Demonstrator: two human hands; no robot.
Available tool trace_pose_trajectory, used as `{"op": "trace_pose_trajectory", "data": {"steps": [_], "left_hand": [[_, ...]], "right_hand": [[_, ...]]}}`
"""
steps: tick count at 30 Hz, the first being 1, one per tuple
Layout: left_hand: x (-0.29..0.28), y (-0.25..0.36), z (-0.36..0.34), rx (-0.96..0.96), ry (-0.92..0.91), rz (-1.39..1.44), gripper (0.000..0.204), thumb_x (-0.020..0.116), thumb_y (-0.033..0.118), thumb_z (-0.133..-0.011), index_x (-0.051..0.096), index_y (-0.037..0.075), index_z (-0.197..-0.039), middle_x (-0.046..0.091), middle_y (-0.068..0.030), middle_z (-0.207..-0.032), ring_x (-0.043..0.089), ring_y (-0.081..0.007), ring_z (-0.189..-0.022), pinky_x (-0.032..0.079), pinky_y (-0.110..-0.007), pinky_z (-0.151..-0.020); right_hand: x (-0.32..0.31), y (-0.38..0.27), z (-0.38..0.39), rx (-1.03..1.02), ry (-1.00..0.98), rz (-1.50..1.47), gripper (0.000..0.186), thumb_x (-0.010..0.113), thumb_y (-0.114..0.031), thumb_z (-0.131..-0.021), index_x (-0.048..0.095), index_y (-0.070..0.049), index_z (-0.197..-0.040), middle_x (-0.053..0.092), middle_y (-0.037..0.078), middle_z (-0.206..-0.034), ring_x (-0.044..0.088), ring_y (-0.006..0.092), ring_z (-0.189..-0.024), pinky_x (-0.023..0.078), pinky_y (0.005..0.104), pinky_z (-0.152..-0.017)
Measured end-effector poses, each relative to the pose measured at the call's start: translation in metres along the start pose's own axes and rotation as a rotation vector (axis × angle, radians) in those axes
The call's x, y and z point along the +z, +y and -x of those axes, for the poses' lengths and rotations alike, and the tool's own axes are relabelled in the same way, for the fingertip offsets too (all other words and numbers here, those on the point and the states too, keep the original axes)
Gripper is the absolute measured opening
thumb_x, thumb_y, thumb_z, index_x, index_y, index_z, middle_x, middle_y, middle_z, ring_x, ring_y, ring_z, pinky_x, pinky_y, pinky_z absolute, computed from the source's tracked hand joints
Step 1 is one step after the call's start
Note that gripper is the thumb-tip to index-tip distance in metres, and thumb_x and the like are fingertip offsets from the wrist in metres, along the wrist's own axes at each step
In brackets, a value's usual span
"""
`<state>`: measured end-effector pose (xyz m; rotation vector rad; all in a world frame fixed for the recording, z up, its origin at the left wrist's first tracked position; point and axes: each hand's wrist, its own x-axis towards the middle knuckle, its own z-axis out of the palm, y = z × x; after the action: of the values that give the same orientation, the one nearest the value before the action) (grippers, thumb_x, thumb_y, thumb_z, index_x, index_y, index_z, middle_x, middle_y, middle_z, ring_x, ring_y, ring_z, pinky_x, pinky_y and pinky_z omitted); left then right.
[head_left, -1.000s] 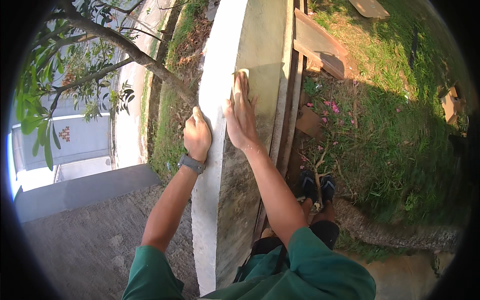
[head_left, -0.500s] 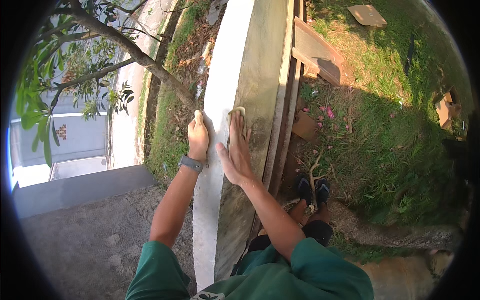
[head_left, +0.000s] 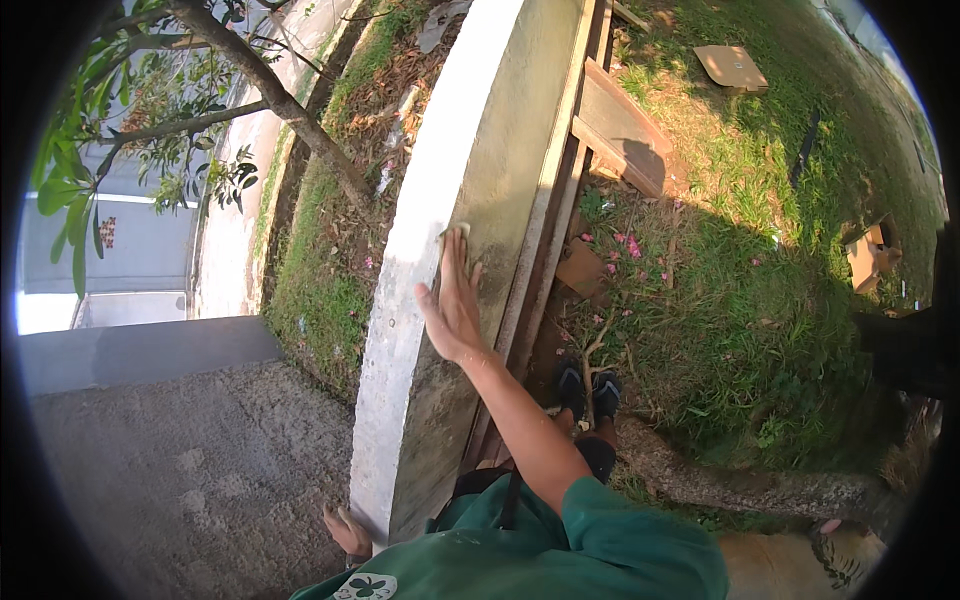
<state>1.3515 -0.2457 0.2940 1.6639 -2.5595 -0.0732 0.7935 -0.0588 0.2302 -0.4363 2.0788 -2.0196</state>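
Note:
A white-topped concrete wall (head_left: pixel 408 240) runs away from me, its right face stained grey-green. My right hand (head_left: pixel 455 310) lies along that face near the top edge, fingers stretched forward and thumb apart. Under its fingertips it presses a thin pale pad (head_left: pixel 456 229); only the pad's far edge shows, so its exact kind is unclear. My left hand (head_left: pixel 347 532) is low at the wall's left edge, close to my body. It touches the wall there with fingers partly extended and nothing visible in it.
Left of the wall are a tree branch (head_left: pixel 270 85), a grass strip and rough grey paving (head_left: pixel 180 460). On the right, a brown metal channel (head_left: pixel 625 130), cardboard pieces (head_left: pixel 730 67) and a thick log (head_left: pixel 740 478) lie on the grass. My feet (head_left: pixel 588 392) stand beside a stick.
My left hand has left the wall's upper edge and dropped back toward my body. The right hand stays on the side face with the pad; the view has shifted slightly.

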Motion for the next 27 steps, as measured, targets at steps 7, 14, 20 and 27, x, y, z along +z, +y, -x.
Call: {"op": "trace_pose_trajectory", "data": {"steps": [7, 14, 20, 27], "left_hand": [[-0.028, 0.029, 0.041, 0.095, -0.290, -0.115, 0.129, 0.073, 0.069, -0.083, 0.006, -0.002, -0.168, 0.016, -0.0291, -0.172, 0.012, -0.0473, -0.160, 0.006, -0.063, -0.127], [-0.029, 0.045, 0.043, 0.148, -0.472, -0.298, 0.153, 0.080, 0.080, -0.067, 0.002, -0.005, -0.167, 0.010, -0.0285, -0.174, 0.007, -0.0454, -0.162, 0.004, -0.061, -0.129], [-0.031, 0.060, 0.040, 0.188, -0.470, -0.362, 0.154, 0.085, 0.076, -0.064, 0.005, -0.006, -0.166, 0.024, -0.0292, -0.169, 0.022, -0.0454, -0.158, 0.014, -0.060, -0.127], [-0.032, 0.058, 0.025, 0.174, -0.497, -0.359, 0.150, 0.094, 0.065, -0.058, 0.015, -0.006, -0.164, 0.042, -0.0274, -0.151, 0.040, -0.0456, -0.142, 0.026, -0.057, -0.122]], "right_hand": [[0.042, -0.005, 0.060, 0.051, 0.014, -0.098, 0.103, 0.033, -0.071, -0.106, -0.004, 0.002, -0.168, -0.005, 0.027, -0.176, -0.006, 0.0391, -0.164, -0.007, 0.0620, -0.128], [0.025, -0.005, 0.013, 0.025, 0.071, -0.070, 0.098, 0.038, -0.063, -0.107, 0.000, 0.003, -0.168, 0.000, 0.028, -0.176, -0.002, 0.0412, -0.164, -0.004, 0.0649, -0.128], [0.060, 0.013, 0.093, 0.038, -0.029, 0.004, 0.094, 0.049, -0.051, -0.107, 0.006, 0.007, -0.167, 0.006, 0.030, -0.175, 0.002, 0.0437, -0.164, -0.001, 0.0656, -0.128], [0.070, 0.032, 0.092, 0.057, -0.016, -0.010, 0.093, 0.048, -0.049, -0.107, 0.005, 0.009, -0.166, 0.008, 0.032, -0.174, 0.002, 0.0463, -0.163, 0.001, 0.0628, -0.129]]}}
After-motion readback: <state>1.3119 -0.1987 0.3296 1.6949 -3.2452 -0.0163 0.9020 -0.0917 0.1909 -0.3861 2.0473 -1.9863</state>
